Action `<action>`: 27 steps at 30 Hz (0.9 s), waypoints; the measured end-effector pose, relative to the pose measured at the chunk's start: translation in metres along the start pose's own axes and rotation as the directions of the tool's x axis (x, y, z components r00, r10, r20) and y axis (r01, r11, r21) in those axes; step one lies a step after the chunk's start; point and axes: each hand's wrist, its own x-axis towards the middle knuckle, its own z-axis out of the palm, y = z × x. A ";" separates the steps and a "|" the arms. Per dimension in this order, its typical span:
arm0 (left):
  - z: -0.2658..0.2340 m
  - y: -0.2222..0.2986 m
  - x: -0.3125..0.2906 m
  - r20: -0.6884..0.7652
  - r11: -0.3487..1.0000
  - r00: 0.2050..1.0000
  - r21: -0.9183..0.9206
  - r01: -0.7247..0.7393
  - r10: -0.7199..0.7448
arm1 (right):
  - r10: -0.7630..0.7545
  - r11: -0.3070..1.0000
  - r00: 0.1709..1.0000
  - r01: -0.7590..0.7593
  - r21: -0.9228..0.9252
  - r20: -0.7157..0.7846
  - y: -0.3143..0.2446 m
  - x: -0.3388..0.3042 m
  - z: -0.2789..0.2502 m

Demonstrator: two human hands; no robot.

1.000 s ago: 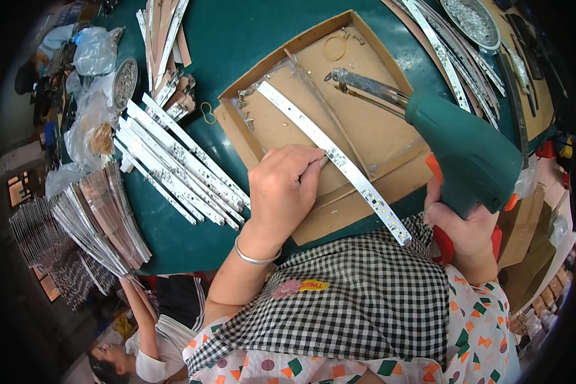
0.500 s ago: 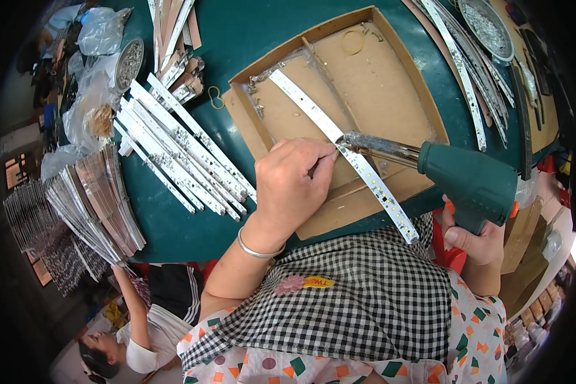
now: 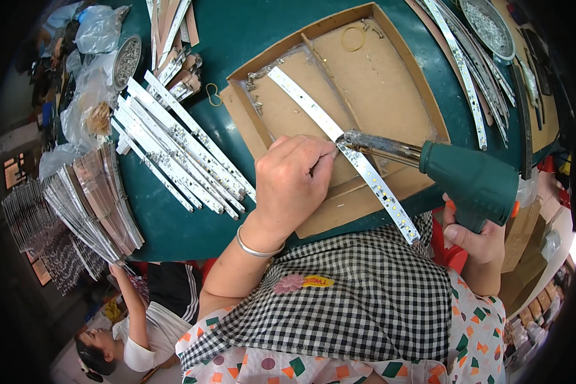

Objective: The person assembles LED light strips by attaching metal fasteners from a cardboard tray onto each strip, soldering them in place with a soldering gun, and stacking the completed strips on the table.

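My left hand (image 3: pixel 294 179) is closed in a pinch, its thumb and forefinger at the near-left edge of a white LED strip (image 3: pixel 307 105), around the strip's middle. Slanting across a shallow cardboard tray (image 3: pixel 390 83), the strip carries small yellowish LEDs and has its lower end over the tray's near edge. On the right, my right hand (image 3: pixel 477 240) grips the handle of a green soldering gun (image 3: pixel 470 176). The gun's metal barrel points left, and its tip meets the strip right beside my left fingertips. Whether anything small sits between those fingertips is hidden.
Left of the tray lies a pile of white LED strips (image 3: pixel 179 153). More strips (image 3: pixel 467 70) lie at the far right, near a metal bowl (image 3: pixel 489 29) of small parts. Bundled strips (image 3: pixel 96 198) line the left table edge, where another person (image 3: pixel 150 333) sits.
Both hands, the soldering gun and the LED strip keep nearly the same places. The view shifts very slightly; nothing has been taken up or let go.
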 end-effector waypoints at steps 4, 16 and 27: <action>0.000 0.000 -0.001 -0.005 1.000 1.000 -0.001 -0.003 0.003 | -0.013 0.999 0.998 0.016 -0.045 0.054 0.004 0.000 -0.007; -0.001 0.002 -0.001 -0.009 1.000 1.000 -0.015 0.001 -0.001 | -0.196 0.948 0.978 0.207 0.240 -0.073 0.012 0.004 -0.010; -0.021 0.031 0.005 0.198 0.961 0.940 -0.070 -0.268 0.277 | -0.492 0.866 0.821 0.495 -0.067 -0.289 -0.005 0.031 -0.025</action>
